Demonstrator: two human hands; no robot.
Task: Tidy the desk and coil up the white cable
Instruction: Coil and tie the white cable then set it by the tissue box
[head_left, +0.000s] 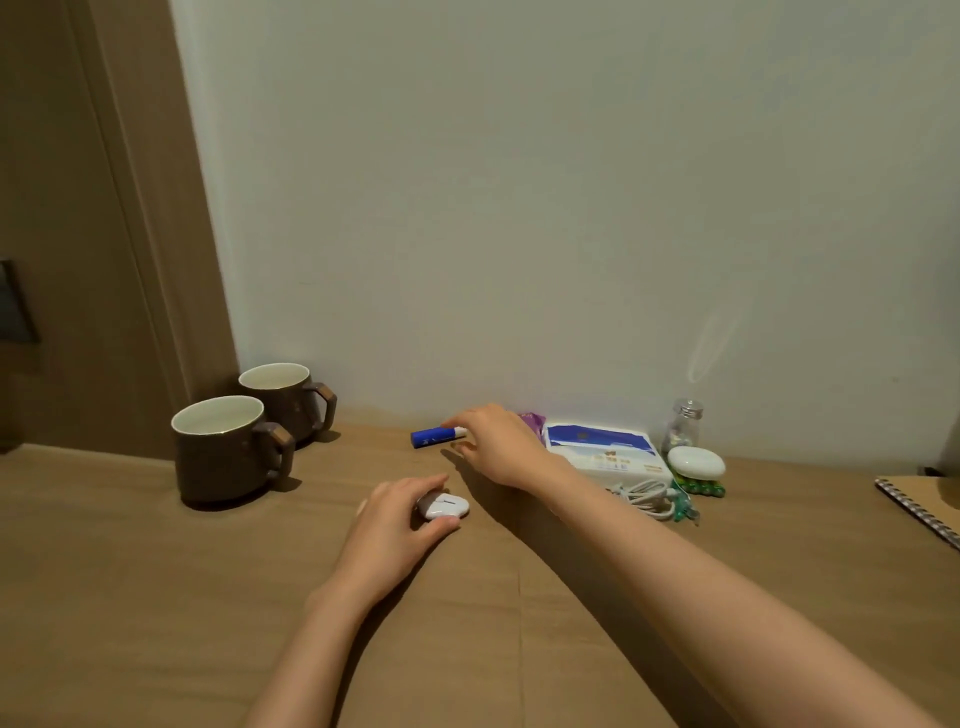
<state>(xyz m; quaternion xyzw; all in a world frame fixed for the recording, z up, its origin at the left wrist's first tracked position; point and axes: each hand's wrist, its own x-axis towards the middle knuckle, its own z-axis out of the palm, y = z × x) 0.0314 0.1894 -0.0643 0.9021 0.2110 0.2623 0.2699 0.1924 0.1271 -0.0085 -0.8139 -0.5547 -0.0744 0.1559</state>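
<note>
As the left hand (393, 526) grips the earbud case (445, 506), the right hand (503, 442) pinching the blue tube (430, 436) beside the tissue pack (605, 448) should lift, not drag.

Two brown ceramic mugs (228, 447) stood at middle left on the brown wooden desk (156, 597); at middle right, the white cable (647, 499) lay before the white-and-blue tissue pack (602, 447).
</note>
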